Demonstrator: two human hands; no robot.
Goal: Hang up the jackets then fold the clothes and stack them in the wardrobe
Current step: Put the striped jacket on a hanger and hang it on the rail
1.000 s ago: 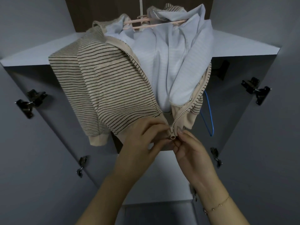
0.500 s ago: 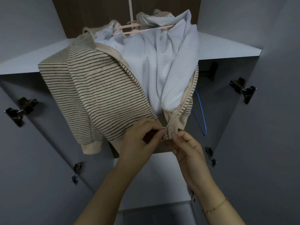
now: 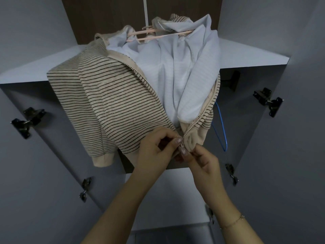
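Note:
A beige jacket [image 3: 112, 103] with thin dark stripes and a pale blue lining hangs on a pink hanger [image 3: 158, 34] inside the wardrobe. Its front is unzipped and spread wide. At the bottom hem my left hand [image 3: 154, 152] pinches the zipper slider on the left front edge. My right hand [image 3: 202, 159] pinches the lower end of the right zipper edge just beside it. The two hands meet at the base of the zipper [image 3: 182, 138].
A blue hanger [image 3: 222, 131] hangs behind the jacket on the right. A grey shelf [image 3: 246, 59] runs above the compartment. Both wardrobe doors stand open, with metal hinges at left [image 3: 26, 120] and right [image 3: 269, 101]. A lower shelf [image 3: 167, 199] lies below my hands.
The view has shifted slightly. My hands have closed in together on the base of the zipper, and the slider is now hidden between my fingers.

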